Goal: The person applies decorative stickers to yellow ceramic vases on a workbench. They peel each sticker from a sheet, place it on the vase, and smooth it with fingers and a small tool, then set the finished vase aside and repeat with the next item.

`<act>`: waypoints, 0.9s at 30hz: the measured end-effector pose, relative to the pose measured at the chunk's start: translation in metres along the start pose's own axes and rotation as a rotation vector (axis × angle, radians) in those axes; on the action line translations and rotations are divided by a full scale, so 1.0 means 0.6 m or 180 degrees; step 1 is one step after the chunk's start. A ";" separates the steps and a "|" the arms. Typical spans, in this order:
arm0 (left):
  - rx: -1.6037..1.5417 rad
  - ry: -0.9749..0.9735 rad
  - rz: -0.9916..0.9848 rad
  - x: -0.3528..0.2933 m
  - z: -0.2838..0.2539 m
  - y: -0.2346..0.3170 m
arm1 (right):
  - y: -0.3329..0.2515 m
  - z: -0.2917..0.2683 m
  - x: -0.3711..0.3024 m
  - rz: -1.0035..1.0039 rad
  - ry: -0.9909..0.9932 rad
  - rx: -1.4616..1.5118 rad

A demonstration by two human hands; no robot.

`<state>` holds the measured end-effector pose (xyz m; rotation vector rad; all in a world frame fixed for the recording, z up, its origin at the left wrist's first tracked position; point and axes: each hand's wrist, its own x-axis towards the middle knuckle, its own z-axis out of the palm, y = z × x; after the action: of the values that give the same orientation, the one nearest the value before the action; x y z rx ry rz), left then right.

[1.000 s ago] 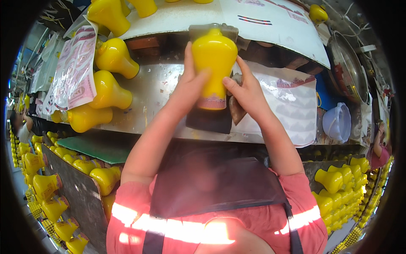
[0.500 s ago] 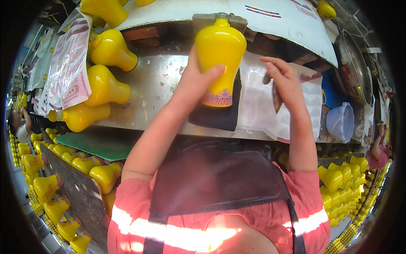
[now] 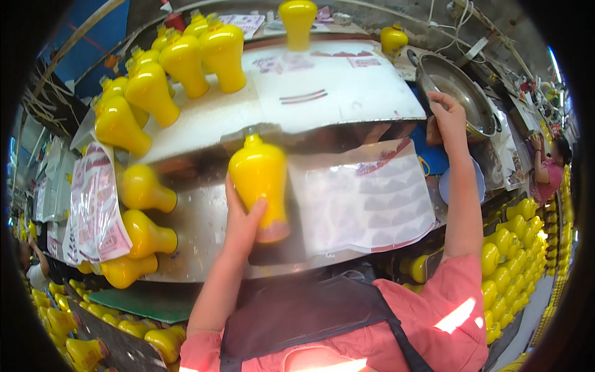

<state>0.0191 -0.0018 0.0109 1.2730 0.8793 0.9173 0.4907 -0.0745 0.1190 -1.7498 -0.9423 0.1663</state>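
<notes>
My left hand is wrapped round a glossy yellow vase-shaped bottle, neck pointing away from me. A patterned band, blurred here, circles its lower end. The bottle is held over the metal worktop, its neck by a grey block. My right hand is raised at the near left rim of a round metal pan, fingers curled. A flat brown piece shows under its palm. Between the hands lies a pale sheet of printed decals, with rows of grey shapes and a reddish strip.
Several yellow bottles stand on the white raised board, and more lie at its left beside plastic-covered printed sheets. A pale blue bucket is partly behind my right forearm. Rows of bottles fill the lower right. Another person sits far right.
My right hand has moved from above the decal sheet to the pan's rim. The view has shifted, showing more of the far board. My left hand still grips the bottle.
</notes>
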 end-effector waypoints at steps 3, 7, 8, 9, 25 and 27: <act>0.0002 -0.0003 0.0005 -0.006 -0.003 -0.007 | 0.017 -0.055 0.065 -0.0359 0.0668 -0.1624; -0.0037 0.0019 0.0027 -0.011 -0.003 -0.011 | 0.061 -0.100 0.152 -0.0511 0.0757 -0.2588; -0.0079 0.0029 0.0016 -0.012 -0.002 -0.012 | 0.076 -0.109 0.175 -0.0372 0.0558 -0.2476; -0.0241 0.0004 0.0020 -0.012 -0.001 -0.012 | 0.092 -0.116 0.198 -0.0163 0.0313 -0.2419; -0.0137 -0.0132 0.0051 -0.011 -0.008 -0.023 | 0.015 -0.010 0.254 -0.0621 -0.0312 -0.2358; -0.0428 -0.0172 0.0015 -0.012 -0.007 -0.019 | -0.031 0.076 0.225 -0.0853 -0.1060 -0.1677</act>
<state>0.0132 -0.0076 -0.0009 1.1789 0.7598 0.9260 0.5479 0.0504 0.1611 -2.0841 -1.5606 0.0339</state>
